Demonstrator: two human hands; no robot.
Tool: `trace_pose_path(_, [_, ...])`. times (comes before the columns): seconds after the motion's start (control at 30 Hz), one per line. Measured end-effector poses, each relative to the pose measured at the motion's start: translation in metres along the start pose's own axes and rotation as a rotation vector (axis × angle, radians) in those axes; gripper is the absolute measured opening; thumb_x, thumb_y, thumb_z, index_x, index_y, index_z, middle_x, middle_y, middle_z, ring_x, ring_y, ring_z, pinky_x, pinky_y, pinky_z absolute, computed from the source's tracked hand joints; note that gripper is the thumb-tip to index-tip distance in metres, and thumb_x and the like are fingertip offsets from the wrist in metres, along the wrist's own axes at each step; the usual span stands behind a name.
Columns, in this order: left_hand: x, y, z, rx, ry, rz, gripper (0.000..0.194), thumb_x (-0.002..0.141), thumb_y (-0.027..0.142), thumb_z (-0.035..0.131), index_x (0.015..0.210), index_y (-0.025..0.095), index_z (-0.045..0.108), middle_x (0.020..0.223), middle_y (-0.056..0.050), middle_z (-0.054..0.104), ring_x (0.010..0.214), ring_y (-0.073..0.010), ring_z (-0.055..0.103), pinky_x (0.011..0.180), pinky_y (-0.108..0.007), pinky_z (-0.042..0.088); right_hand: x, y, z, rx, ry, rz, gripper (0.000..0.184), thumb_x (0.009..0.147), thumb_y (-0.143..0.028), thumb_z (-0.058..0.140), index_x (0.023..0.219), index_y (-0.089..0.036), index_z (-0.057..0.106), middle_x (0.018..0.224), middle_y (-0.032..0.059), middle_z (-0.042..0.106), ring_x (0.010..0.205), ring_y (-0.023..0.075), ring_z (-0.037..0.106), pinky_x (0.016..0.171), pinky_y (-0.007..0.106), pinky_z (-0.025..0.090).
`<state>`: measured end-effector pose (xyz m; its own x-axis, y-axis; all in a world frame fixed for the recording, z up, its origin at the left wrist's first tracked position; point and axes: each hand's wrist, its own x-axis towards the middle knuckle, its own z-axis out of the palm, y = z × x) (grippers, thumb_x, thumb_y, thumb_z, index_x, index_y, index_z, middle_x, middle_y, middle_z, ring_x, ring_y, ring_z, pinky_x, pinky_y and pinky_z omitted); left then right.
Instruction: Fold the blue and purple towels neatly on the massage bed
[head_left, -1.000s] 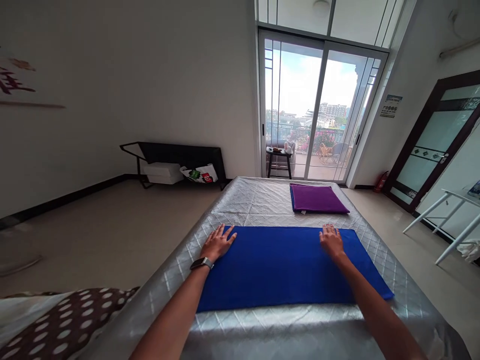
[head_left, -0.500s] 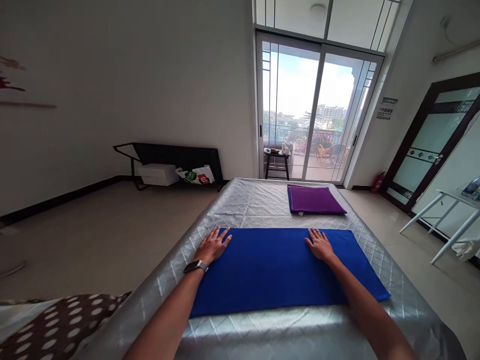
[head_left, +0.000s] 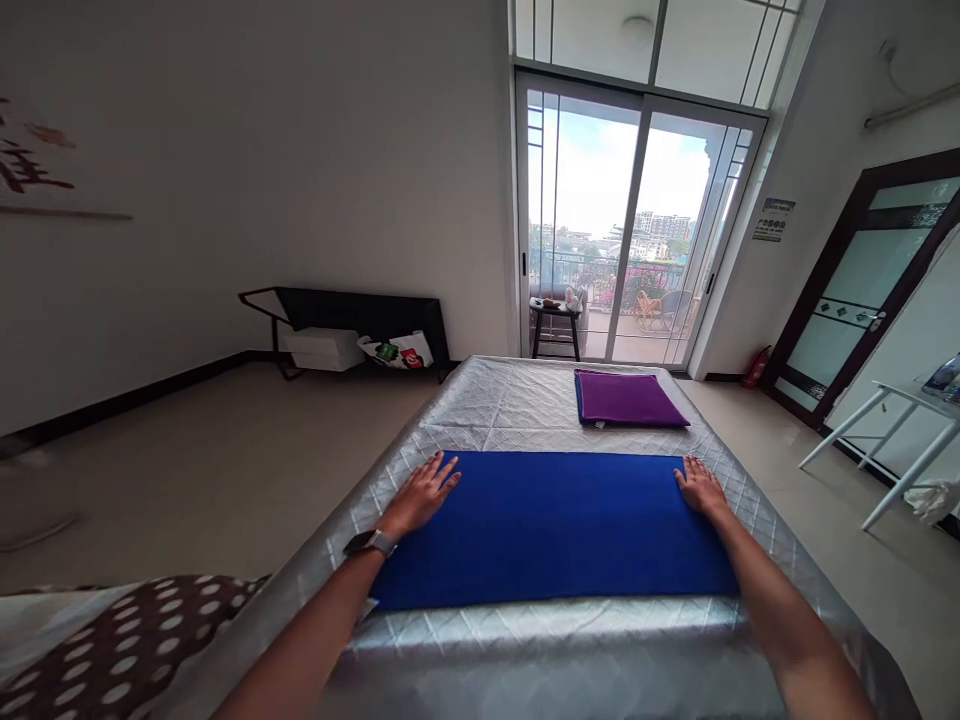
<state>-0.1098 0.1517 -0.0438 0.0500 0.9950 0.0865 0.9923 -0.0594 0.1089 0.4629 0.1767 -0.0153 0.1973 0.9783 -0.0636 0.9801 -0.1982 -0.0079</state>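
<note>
A blue towel (head_left: 555, 525) lies flat and folded lengthwise on a silver quilted bed cover (head_left: 510, 400). My left hand (head_left: 420, 492) rests flat on the towel's far left corner, fingers spread; a watch sits on that wrist. My right hand (head_left: 699, 485) lies flat on the far right corner, fingers stretched out. Beyond the blue towel, a folded purple towel (head_left: 628, 398) sits near the bed's far edge.
A brown polka-dot pillow (head_left: 112, 650) is at the lower left. A black low rack (head_left: 352, 325) with a white box and a bag stands by the left wall. Glass balcony doors (head_left: 637, 220) face the bed. A white table (head_left: 900, 430) stands at right.
My right hand slid from the towel's middle out to its right corner. The left hand stayed at the left corner. The towel's right end now looks squarer.
</note>
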Motion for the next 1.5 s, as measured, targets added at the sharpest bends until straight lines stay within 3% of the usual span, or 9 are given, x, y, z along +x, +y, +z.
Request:
trace_pose_path(0.17, [-0.057,0.008,0.017,0.006,0.005,0.096,0.061,0.099,0.056,0.026,0.151,0.026,0.041,0.16,-0.01,0.036,0.149,-0.0275,0.029,0.12,-0.05,0.024,-0.005,-0.022,-0.013,-0.148,0.143,-0.074,0.057,0.098,-0.022,0.027,0.152,-0.007,0.037,0.157,0.0179,0.039,0.149,0.0242,0.027,0.122,0.046,0.013])
trace_pose_path(0.3, [-0.083,0.013,0.021,0.029,0.026,0.046,0.066,0.098,0.06,0.027,0.154,0.027,0.032,0.162,-0.009,0.031,0.15,-0.0266,0.027,0.121,-0.048,0.023,-0.027,-0.093,-0.016,-0.05,0.235,-0.232,0.055,0.096,-0.02,0.034,0.149,-0.008,0.042,0.157,0.019,0.038,0.149,0.0273,0.028,0.121,0.047,0.015])
trace_pose_path(0.5, [-0.087,0.018,0.019,0.039,0.028,-0.004,0.067,0.097,0.062,0.027,0.155,0.028,0.031,0.163,-0.009,0.03,0.15,-0.027,0.026,0.121,-0.048,0.021,-0.078,-0.226,0.008,0.225,0.017,-0.667,0.041,0.096,-0.04,0.059,0.131,-0.02,0.057,0.137,0.0112,0.057,0.118,0.0264,0.058,0.099,0.05,0.049])
trace_pose_path(0.67, [-0.087,0.013,0.021,0.036,0.06,0.009,0.068,0.096,0.065,0.027,0.154,0.029,0.033,0.162,-0.008,0.033,0.149,-0.0284,0.029,0.119,-0.05,0.024,-0.116,-0.265,0.026,0.265,-0.056,-0.731,0.042,0.095,-0.041,0.061,0.131,-0.02,0.056,0.135,0.0095,0.057,0.115,0.0251,0.06,0.096,0.049,0.052])
trace_pose_path(0.8, [-0.088,0.013,0.019,0.046,0.039,0.01,0.068,0.096,0.063,0.027,0.154,0.028,0.032,0.162,-0.008,0.031,0.15,-0.0264,0.027,0.12,-0.048,0.023,-0.133,-0.238,0.03,0.279,-0.07,-0.677,0.064,0.101,-0.052,0.034,0.156,-0.019,0.03,0.164,0.0138,0.025,0.15,0.0294,0.023,0.121,0.051,0.017])
trace_pose_path(0.9, [-0.089,0.014,0.017,0.051,0.02,0.003,0.068,0.096,0.062,0.028,0.154,0.027,0.032,0.162,-0.008,0.031,0.15,-0.0254,0.027,0.121,-0.046,0.022,-0.129,-0.175,0.031,0.229,-0.073,-0.499,0.072,0.101,-0.056,0.02,0.16,-0.016,0.015,0.166,0.0087,0.014,0.154,0.0231,0.01,0.124,0.045,0.004])
trace_pose_path(1.17, [-0.086,0.006,0.027,0.04,0.03,0.013,0.069,0.094,0.063,0.029,0.154,0.029,0.032,0.163,-0.006,0.03,0.151,-0.0266,0.025,0.12,-0.047,0.022,-0.106,0.018,0.026,0.059,0.097,0.049,0.041,0.097,-0.042,0.057,0.132,-0.023,0.057,0.14,0.0106,0.055,0.12,0.0254,0.057,0.1,0.047,0.049])
trace_pose_path(1.33, [-0.086,0.002,0.03,0.05,0.025,0.018,0.071,0.093,0.066,0.027,0.154,0.03,0.033,0.163,-0.007,0.031,0.15,-0.0287,0.027,0.118,-0.049,0.024,-0.109,0.031,0.018,0.047,0.126,0.073,0.036,0.095,-0.039,0.061,0.126,-0.02,0.059,0.127,0.0081,0.061,0.106,0.0215,0.063,0.089,0.044,0.055])
trace_pose_path(1.5, [-0.086,-0.001,0.032,0.052,0.052,0.06,0.069,0.093,0.066,0.027,0.152,0.032,0.036,0.161,-0.004,0.036,0.149,-0.0284,0.027,0.117,-0.049,0.024,-0.108,-0.029,0.009,0.069,0.14,-0.051,0.052,0.102,-0.047,0.042,0.146,-0.02,0.047,0.154,0.0133,0.044,0.14,0.0272,0.042,0.115,0.047,0.033])
